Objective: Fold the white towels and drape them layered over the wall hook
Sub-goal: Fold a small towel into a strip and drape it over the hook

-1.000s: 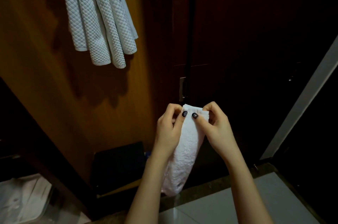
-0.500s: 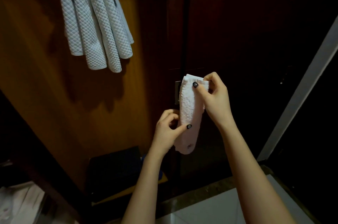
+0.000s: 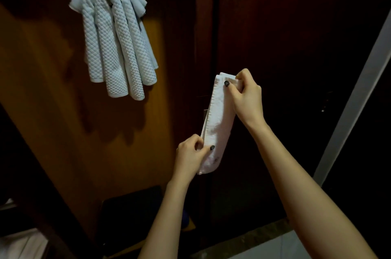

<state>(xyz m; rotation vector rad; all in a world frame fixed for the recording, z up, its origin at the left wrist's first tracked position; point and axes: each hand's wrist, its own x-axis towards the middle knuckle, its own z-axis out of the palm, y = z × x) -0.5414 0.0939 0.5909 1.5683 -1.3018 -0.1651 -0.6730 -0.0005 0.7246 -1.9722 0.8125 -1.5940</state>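
A small white towel (image 3: 218, 119), folded into a narrow strip, hangs upright in front of a dark door. My right hand (image 3: 246, 95) pinches its top end. My left hand (image 3: 190, 156) pinches the strip near its bottom end. Up at the left, several white quilted towels (image 3: 114, 42) hang layered in a bunch on the orange wood wall; the hook under them is hidden.
A dark wooden door (image 3: 285, 47) stands behind the held towel, with a pale metal frame strip (image 3: 355, 97) slanting at the right. A dark box (image 3: 131, 216) sits low against the wood panel. Light floor tile (image 3: 264, 248) shows at the bottom.
My left hand slid from the towel's top down to its lower end while my right hand stayed on the top. The towels on the wall now sit lower in view.
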